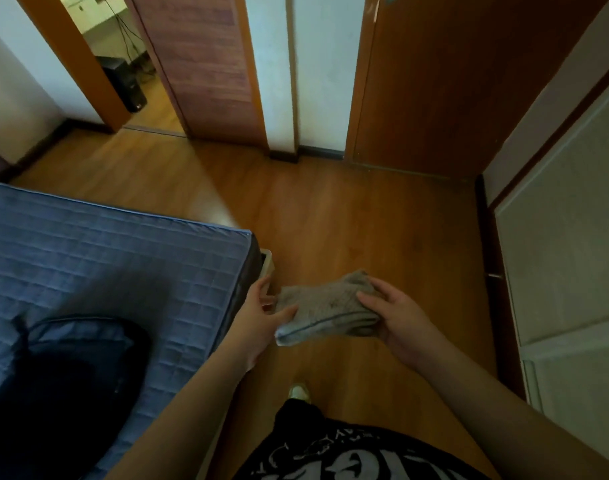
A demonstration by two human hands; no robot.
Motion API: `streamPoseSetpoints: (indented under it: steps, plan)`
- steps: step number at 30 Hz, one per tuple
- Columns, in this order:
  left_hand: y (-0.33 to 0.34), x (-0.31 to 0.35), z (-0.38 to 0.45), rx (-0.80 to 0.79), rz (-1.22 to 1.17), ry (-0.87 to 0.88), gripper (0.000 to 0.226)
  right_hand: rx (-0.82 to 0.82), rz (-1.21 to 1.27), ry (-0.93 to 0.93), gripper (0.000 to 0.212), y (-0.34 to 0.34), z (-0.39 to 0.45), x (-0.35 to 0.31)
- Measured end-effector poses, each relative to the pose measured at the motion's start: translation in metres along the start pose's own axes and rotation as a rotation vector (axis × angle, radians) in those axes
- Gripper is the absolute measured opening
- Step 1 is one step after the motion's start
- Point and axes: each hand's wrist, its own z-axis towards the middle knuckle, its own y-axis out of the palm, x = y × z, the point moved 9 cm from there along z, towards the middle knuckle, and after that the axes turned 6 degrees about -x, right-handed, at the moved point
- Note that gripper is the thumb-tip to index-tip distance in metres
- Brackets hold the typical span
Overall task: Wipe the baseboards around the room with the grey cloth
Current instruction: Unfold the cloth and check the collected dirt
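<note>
A: Where is the cloth (325, 308) relative to the bed (105, 258)?

B: Just off the bed's near corner, held up over the wood floor (348, 216), folded into a thick wad

A: Who has it?

B: Both hands. The right hand (396, 317) grasps its right end, fingers over the top and thumb across the front. The left hand (258, 317) pinches its left end, thumb on top of the fabric, right beside the bed's corner

A: And the baseboard (481, 216)?

B: A dark strip runs along the foot of the wall on the far side of the floor from the bed, below pale panels (566, 237). More of it shows under the white wall between the two brown doors (417, 91), beyond the bed's end

A: Anything on the bed?

B: A dark bag (64, 382) lies on the blue quilted cover, well away from the cloth
</note>
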Motion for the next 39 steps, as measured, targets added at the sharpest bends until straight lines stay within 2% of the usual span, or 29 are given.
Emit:
streamPoseSetpoints:
  steps: [2,5,8,10,14,16,21,24,27,32,35,39]
  plan:
    - [-0.014,0.02,0.02,0.098,0.231,0.104,0.072,0.019,-0.071,-0.032,0.038,0.019,0.023,-0.022]
    - [-0.021,0.08,0.032,0.171,0.346,0.482,0.041,0.024,-0.135,-0.093,0.039,0.042,0.053,-0.054]
    - [-0.003,0.137,0.033,0.028,0.375,0.794,0.027,0.033,-0.135,-0.132,0.044,0.052,0.077,-0.08]
    - [0.009,0.162,0.041,-0.047,0.422,0.884,0.029,0.026,-0.134,-0.145,0.043,0.056,0.09,-0.096]
    - [0.017,0.187,0.075,-0.093,0.501,0.918,0.048,-0.052,0.04,-0.137,0.037,0.056,0.121,-0.126]
    - [0.02,0.199,0.093,-0.064,0.542,0.94,0.053,-0.096,0.095,-0.136,0.039,0.054,0.138,-0.142]
    - [0.017,0.243,0.156,0.062,0.536,0.916,0.031,-0.163,0.041,-0.122,0.038,0.034,0.193,-0.18]
    - [0.011,0.266,0.197,0.105,0.453,0.83,0.027,-0.233,-0.117,-0.129,0.034,0.02,0.225,-0.21]
    - [0.003,0.29,0.231,0.147,0.39,0.743,0.037,-0.154,-0.355,-0.171,0.039,-0.007,0.252,-0.245]
    - [0.012,0.325,0.277,0.156,0.42,0.705,0.034,-0.143,-0.629,-0.255,0.035,-0.027,0.295,-0.297]
    - [0.013,0.341,0.29,0.184,0.474,0.743,0.035,-0.072,-0.828,-0.347,0.026,-0.032,0.316,-0.321]
    - [-0.001,0.359,0.307,0.199,0.501,0.821,0.021,-0.112,-1.05,-0.425,0.018,-0.02,0.349,-0.34]
